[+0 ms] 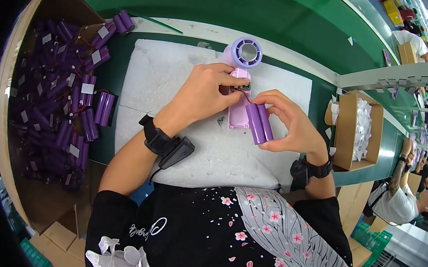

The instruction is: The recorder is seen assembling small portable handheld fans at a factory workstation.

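Observation:
A small handheld fan with a round lilac head (255, 60) and an opened pink handle (237, 117) lies on a white foam sheet (152, 84). My left hand (200, 90) is closed over the upper handle, its fingers at a small green circuit board (246, 87). In my right hand (300, 125), a purple two-cell battery pack (259, 124) is gripped between thumb and fingers, just right of the handle and tilted. Thin wires run from the top of the pack toward the board. My left fingertips partly hide the board and wires.
At the left stands a large cardboard box (37, 201) heaped with purple battery packs. A smaller box (346, 131) of white pieces is at the right. Beyond the foam run a pale rail (203, 29) and a green belt (287, 17). Other people work at the far right.

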Action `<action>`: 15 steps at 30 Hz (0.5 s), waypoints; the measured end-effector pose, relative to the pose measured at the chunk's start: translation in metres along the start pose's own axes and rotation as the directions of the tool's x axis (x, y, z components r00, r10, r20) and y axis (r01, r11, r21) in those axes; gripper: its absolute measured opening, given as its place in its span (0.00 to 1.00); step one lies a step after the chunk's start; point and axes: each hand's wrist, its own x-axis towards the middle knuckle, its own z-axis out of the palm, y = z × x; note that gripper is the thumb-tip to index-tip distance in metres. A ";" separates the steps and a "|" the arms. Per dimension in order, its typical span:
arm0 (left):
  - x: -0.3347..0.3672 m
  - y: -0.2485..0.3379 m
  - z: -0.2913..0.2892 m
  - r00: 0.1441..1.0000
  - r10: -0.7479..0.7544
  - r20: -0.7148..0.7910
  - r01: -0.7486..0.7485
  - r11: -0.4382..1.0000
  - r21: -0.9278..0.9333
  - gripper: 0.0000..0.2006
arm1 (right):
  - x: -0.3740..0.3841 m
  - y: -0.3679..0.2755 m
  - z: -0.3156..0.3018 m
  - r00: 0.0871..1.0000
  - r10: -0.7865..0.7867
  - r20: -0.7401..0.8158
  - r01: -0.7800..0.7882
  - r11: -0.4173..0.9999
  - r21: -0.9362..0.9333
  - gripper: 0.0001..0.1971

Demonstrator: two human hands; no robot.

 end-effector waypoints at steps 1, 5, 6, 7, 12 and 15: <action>0.000 0.000 0.000 1.000 0.008 -0.001 -0.008 1.000 0.006 0.16 | 0.001 0.000 0.002 1.000 -0.007 -0.002 0.007 0.998 -0.059 0.39; 0.002 -0.003 0.002 0.999 0.040 -0.008 -0.040 0.999 0.011 0.15 | 0.005 0.002 0.012 0.998 -0.030 -0.049 0.018 0.977 -0.214 0.39; 0.002 -0.004 0.002 0.998 0.054 -0.010 -0.054 0.998 0.012 0.14 | 0.007 0.003 0.016 0.995 -0.042 -0.095 0.017 0.968 -0.251 0.39; 0.002 -0.004 0.002 0.999 0.053 -0.010 -0.053 0.999 0.012 0.14 | 0.008 0.004 0.018 0.989 -0.056 -0.140 0.013 0.958 -0.287 0.39; 0.002 0.001 -0.003 0.999 0.014 0.052 -0.014 1.000 -0.007 0.14 | 0.012 0.011 0.025 0.976 -0.106 -0.192 0.038 0.944 -0.328 0.37; 0.002 0.001 -0.003 0.998 0.018 0.066 -0.018 1.000 -0.010 0.14 | 0.013 0.019 0.022 0.965 -0.212 -0.155 0.121 0.883 -0.452 0.35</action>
